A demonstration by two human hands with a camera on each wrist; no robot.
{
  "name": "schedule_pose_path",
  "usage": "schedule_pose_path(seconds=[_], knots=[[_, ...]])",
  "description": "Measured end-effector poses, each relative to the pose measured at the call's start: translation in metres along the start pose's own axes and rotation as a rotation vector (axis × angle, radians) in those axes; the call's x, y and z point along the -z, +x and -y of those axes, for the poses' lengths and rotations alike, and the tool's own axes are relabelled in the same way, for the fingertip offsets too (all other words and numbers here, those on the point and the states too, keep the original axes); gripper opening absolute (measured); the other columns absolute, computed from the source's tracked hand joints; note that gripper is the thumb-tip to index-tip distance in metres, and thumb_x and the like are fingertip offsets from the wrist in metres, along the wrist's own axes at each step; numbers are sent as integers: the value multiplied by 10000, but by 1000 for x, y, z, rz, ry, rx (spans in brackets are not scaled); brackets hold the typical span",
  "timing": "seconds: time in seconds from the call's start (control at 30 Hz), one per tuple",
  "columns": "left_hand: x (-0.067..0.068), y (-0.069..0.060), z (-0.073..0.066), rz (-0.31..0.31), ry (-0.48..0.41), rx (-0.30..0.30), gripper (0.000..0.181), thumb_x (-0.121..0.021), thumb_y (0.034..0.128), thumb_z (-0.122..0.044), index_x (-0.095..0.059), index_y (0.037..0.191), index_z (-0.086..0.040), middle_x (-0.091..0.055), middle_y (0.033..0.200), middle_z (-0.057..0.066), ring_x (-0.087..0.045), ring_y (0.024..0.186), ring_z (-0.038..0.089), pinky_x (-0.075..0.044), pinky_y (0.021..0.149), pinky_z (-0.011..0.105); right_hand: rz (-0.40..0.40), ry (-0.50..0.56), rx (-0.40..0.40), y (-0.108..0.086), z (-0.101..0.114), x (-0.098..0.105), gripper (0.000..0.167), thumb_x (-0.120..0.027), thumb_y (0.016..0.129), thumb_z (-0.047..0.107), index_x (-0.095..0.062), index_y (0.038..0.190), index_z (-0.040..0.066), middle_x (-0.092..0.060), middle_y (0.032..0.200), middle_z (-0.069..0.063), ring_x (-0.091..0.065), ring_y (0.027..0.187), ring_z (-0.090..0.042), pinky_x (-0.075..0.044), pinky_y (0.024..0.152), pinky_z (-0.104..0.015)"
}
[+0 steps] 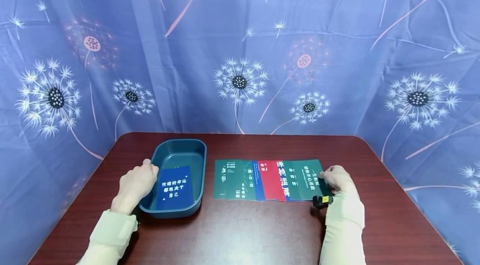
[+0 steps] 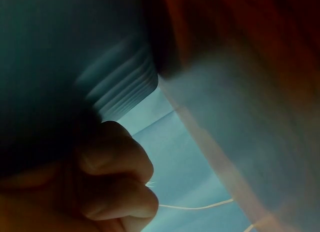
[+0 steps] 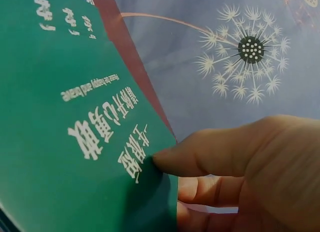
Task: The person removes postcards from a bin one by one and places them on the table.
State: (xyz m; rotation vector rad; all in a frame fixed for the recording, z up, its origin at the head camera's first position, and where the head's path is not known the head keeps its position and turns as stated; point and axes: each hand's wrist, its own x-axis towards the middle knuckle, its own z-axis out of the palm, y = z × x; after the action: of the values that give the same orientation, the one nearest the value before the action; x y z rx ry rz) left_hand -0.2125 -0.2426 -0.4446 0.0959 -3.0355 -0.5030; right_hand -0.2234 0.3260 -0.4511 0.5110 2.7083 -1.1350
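Observation:
A teal plastic bin (image 1: 183,159) stands on the left of the table, with a blue card (image 1: 183,202) bearing white characters inside it. My left hand (image 1: 136,183) grips the bin's left rim, its fingers curled at the side wall (image 2: 122,85) in the left wrist view. To the right lies a row of overlapping green, blue and red cards (image 1: 270,186). At the row's right end my right hand (image 1: 339,179) pinches the edge of a green card (image 3: 75,182). In the right wrist view its thumb (image 3: 195,152) lies on the card's face, other fingers at the edge.
The dark red-brown table (image 1: 243,231) carries the bin and the cards. Behind it hangs a blue curtain (image 1: 195,69) printed with dandelions. A black wrist device (image 1: 321,201) with a yellow mark sits at the right wrist, close to the cards' lower right corner.

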Motion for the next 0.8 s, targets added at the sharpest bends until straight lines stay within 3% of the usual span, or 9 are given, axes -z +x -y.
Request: schedule_pose_path(seconds=[0.13, 0.33, 0.6, 0.7, 0.8], knots=[[0, -2, 1, 7, -1, 1, 385, -339, 1013, -253, -481, 1094, 96, -585, 823, 265, -577, 686, 395, -477, 644, 594, -1, -33, 4, 0, -1, -2, 195, -616, 888, 170, -558, 889, -16, -500, 778, -118, -497, 639, -230, -451, 539, -324], [1, -1, 0, 0, -5, -2, 377, -338, 1009, -249, -479, 1080, 94, -584, 825, 271, -578, 692, 402, -476, 649, 597, 13, -4, 5, 1, 0, -3, 191, -633, 879, 153, -563, 877, -25, -499, 720, -95, -463, 546, -196, -427, 517, -305], [1, -1, 0, -9, -3, -6, 367, -340, 1009, -251, -485, 1042, 84, -582, 820, 275, -576, 685, 404, -476, 631, 595, -29, 39, 15, -2, -1, -4, 272, -562, 941, 232, -496, 813, 1, -499, 593, -73, -438, 470, -165, -387, 466, -285], [2, -1, 0, -1, 0, -6, 368, -339, 1009, -252, -483, 1038, 86, -578, 813, 271, -575, 676, 397, -478, 629, 590, -60, 38, 23, -5, 3, -3, 294, -541, 955, 261, -509, 836, -6, -540, 613, -103, -466, 494, -190, -400, 471, -298], [3, 0, -1, 4, -2, -6, 369, -341, 1011, -253, -481, 1047, 86, -576, 800, 254, -571, 664, 381, -485, 633, 585, -105, -20, 77, -9, 15, 2, 304, -522, 965, 292, -529, 884, -1, -580, 726, -131, -529, 628, -252, -438, 542, -353]])
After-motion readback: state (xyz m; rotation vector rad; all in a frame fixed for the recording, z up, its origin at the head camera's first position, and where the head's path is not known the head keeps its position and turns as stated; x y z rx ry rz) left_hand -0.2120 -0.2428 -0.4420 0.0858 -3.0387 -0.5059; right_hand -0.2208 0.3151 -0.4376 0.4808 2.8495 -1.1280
